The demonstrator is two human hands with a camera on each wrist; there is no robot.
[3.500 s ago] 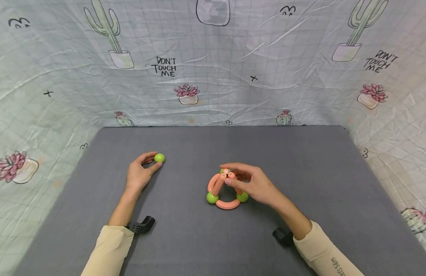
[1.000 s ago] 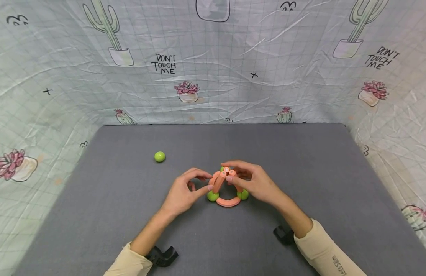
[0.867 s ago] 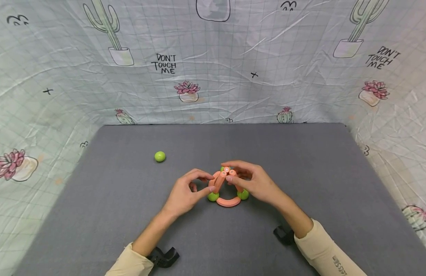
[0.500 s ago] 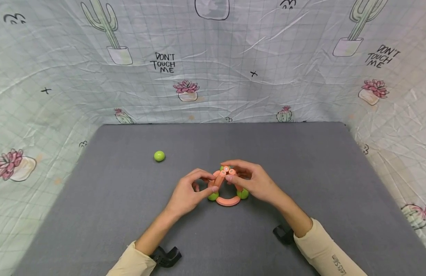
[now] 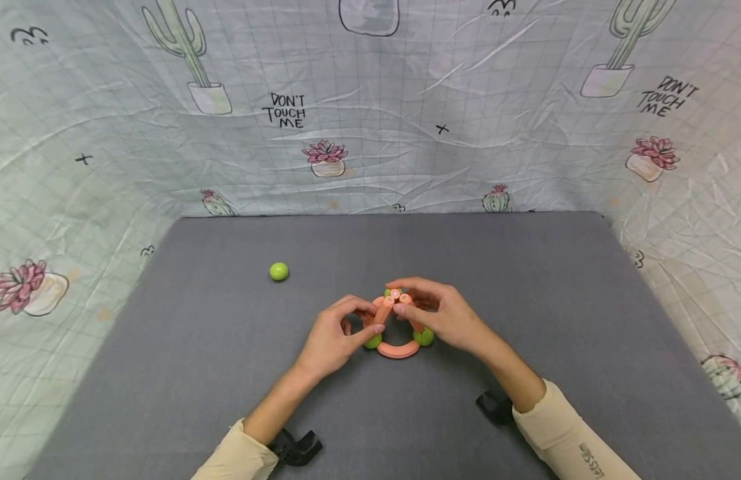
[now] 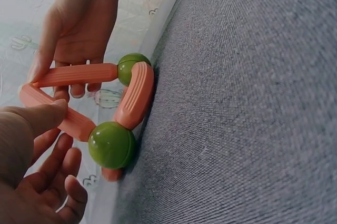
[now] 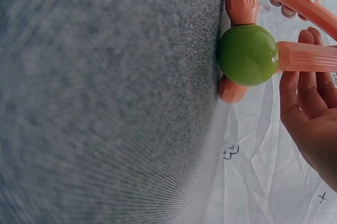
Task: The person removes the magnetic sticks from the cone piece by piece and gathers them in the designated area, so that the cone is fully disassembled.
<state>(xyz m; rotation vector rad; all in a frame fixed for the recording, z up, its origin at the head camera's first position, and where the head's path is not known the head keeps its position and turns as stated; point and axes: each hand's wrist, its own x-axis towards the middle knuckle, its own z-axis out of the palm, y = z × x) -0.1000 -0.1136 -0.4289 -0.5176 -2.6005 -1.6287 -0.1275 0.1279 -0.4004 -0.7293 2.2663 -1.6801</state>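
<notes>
A small toy frame of orange ribbed rods and green balls stands on the table. Its base is a ring of curved orange rods (image 5: 398, 351) joined by green balls (image 7: 247, 55). Three upright rods lean inward, their tops close together. My left hand (image 5: 330, 339) pinches the left upright rod (image 6: 76, 121) between thumb and fingers. Across from it, my right hand (image 5: 444, 316) holds the right upright rod (image 7: 308, 56) near the top, some fingers behind it. The back green ball (image 5: 389, 292) is partly hidden. A loose green ball (image 5: 278, 271) lies to the left.
The grey table (image 5: 526, 267) meets a patterned cloth backdrop (image 5: 394, 100) at its far edge and sides. Black wrist bands (image 5: 298, 449) sit at both wrists.
My left hand has let go of the loose green ball, moved right to the frame and taken hold of its left upright rod. My right hand stays at the frame.
</notes>
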